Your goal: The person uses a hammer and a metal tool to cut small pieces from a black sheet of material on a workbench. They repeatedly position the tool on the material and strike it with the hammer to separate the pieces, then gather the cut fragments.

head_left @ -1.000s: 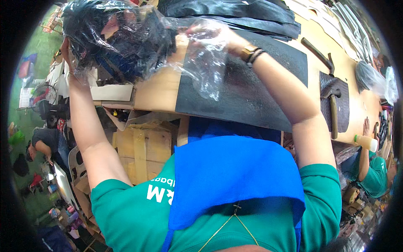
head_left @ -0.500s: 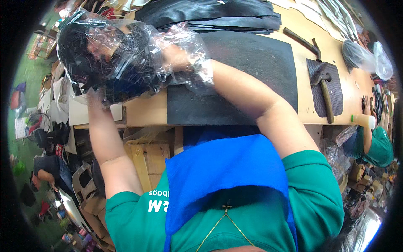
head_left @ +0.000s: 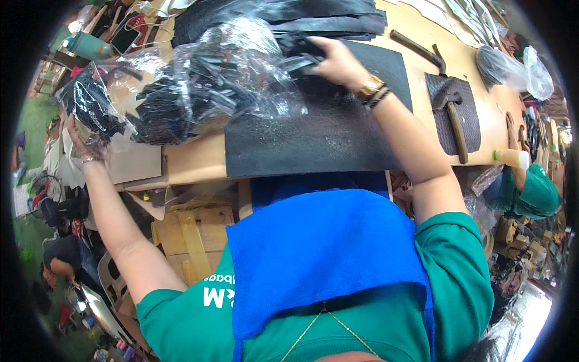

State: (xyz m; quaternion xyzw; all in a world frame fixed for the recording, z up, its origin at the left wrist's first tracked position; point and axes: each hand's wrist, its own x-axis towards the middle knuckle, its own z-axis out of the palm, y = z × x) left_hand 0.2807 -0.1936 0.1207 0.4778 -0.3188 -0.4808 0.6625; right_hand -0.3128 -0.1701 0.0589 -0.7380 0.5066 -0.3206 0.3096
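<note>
Pinching dark strips, right grip closed, left grip (partly hidden) clasping the clear plastic bag

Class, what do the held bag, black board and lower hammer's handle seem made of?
Held bag: thin plastic, clear and glossy, by its crinkled highlights. Black board: perhaps rubber, matt, its surface scuffed. Lower hammer's handle: probably wood, brown and dull.

White printed lettering on green short-sleeved fabric shirt; upside down, partly covered by blue cloth apron.
</note>
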